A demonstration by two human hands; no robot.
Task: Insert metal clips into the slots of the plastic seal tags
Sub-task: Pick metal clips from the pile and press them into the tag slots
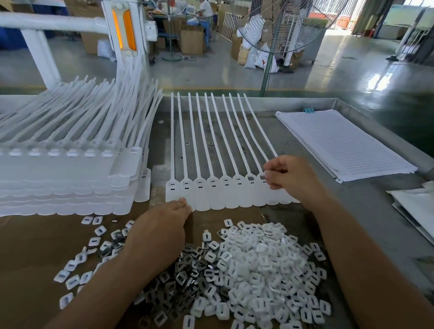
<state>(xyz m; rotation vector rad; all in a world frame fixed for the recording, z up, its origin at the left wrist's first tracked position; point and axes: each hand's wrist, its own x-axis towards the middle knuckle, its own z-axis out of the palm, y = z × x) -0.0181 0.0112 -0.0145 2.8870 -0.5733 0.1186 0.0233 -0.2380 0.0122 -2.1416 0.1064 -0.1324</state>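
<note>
Grey metal table [365, 194] on a factory floor, with a brown cardboard sheet [17, 254] over its near part. Left of the row of seal tags [222, 189] sits a tall stack of white tags [59, 176], its straps fanning away. The row itself lies flat, heads side by side and straps pointing away. The left hand [157, 226] sits at the row's near left corner, fingertips down on the edge of the first tags; whether it grips them I cannot tell. Nearer than the row, dark metal clips [187, 271] lie mixed with a heap of white plastic caps [255, 272]. The right hand [290, 178], fingers curled, pinches the slotted head of a tag close to the row's right end. Right of the row lies a pad of ruled paper [342, 143].
</note>
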